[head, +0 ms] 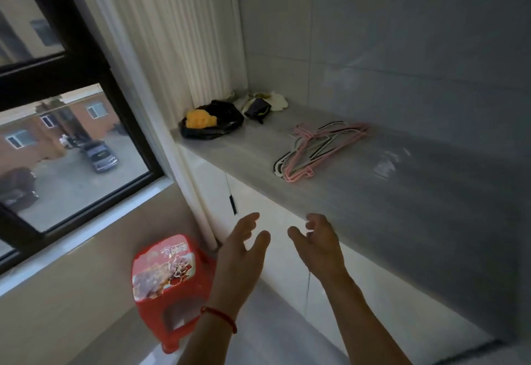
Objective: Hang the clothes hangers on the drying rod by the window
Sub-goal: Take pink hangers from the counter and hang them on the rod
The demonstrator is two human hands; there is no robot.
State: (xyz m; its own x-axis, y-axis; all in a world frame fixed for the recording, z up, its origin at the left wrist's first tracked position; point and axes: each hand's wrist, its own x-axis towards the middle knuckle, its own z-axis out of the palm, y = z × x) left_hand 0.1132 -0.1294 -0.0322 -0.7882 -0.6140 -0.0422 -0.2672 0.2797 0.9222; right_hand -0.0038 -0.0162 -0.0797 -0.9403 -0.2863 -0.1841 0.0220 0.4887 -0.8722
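Head view showed a red stool (168, 281) just left of the left hand (244, 252), its printed seat carrying a flower picture and a line of white characters too blurred to read. No other writing could be made out.

Both arms reached forward and up from the bottom edge, bare to the forearm, with a red string (221, 317) round the left wrist. The left hand was held edge-on, its grip spread, fingers straight and a little apart, touching nothing. The right hand (319, 245) faced it, close beside it but apart, its grip loose with the fingers lightly curled and nothing in them. Both hovered in front of the near edge of the grey table (402, 192), just below its top.

Hangers (313, 149) lay flat in a tangled pile on the table, well beyond both hands and slightly right of them; most were pink, with some white and dark ones among them. Farther off, at the table's far left end, sat a black bag (227, 117) with something yellow (199, 120) on it, and beside that a crumpled pale heap (267, 100). White cabinet doors (258, 209) ran below the table, grey tiles (402, 48) covered the wall behind it, and a ribbed pale panel (184, 34) filled the corner. Left of the hands stood a black-framed window (57, 74) looking down on parked cars and brick buildings.
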